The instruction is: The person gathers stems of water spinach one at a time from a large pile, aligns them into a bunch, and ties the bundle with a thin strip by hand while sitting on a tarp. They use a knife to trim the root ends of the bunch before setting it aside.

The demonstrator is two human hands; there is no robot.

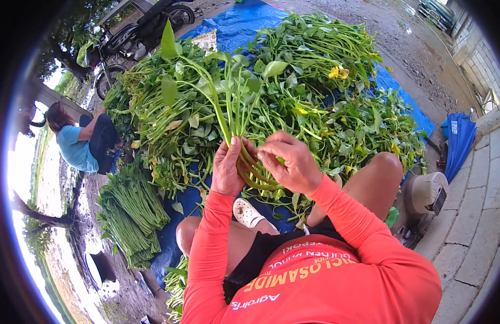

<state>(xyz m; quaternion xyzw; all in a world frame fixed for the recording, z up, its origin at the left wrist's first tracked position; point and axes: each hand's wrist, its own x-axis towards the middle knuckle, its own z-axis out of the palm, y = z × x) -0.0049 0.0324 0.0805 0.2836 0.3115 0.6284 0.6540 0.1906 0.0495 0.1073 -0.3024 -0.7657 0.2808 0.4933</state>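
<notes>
My left hand (227, 166) grips a bunch of long green leafy stalks (235, 102) near their lower ends, holding it upright in front of me. My right hand (289, 160) is closed on the stalk ends beside it, fingers pinching the curved bottoms (256, 181). Both arms wear orange sleeves. Behind the bunch a large heap of loose leafy greens (314, 81) lies spread over a blue tarp (239, 27). My bare knees and a white shoe (249, 213) show below the hands.
Tied bundles of stalks (132, 208) lie stacked at the left. Another person in a blue shirt (79, 141) crouches at the far left. A motorbike (136, 35) stands behind the heap. A folded blue umbrella (459, 141) and stone steps (477, 216) are on the right.
</notes>
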